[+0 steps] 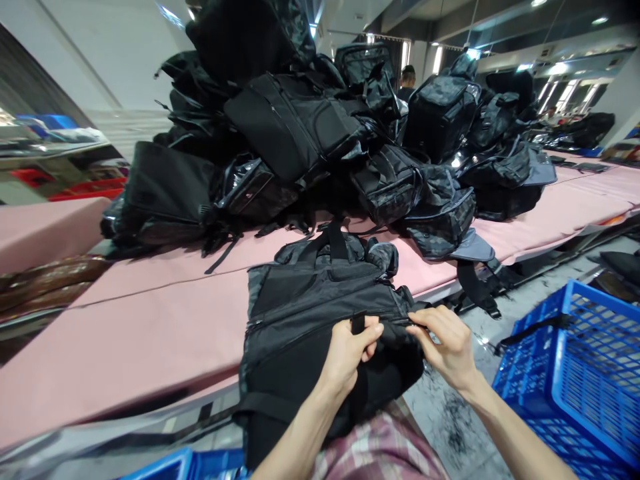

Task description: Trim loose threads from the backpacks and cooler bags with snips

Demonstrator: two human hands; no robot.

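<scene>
A black backpack (290, 353) lies across the near edge of the pink-covered table and hangs toward my lap. Its camouflage-patterned side shows along the left, and a zipper line crosses its upper half. My left hand (353, 347) is closed around a short black strap (359, 323), the thumb pressed along it. At the bag's right edge my right hand (443, 340) is closed in a pinch, close to the end of the zipper line. What sits between those fingertips is too small to make out.
A high heap of black and camouflage backpacks (300, 127) covers the back of the pink table (175, 320). A blue plastic crate (560, 373) stands at the right on the floor, and part of another blue crate (170, 467) shows at the bottom. A person (408, 79) is far behind.
</scene>
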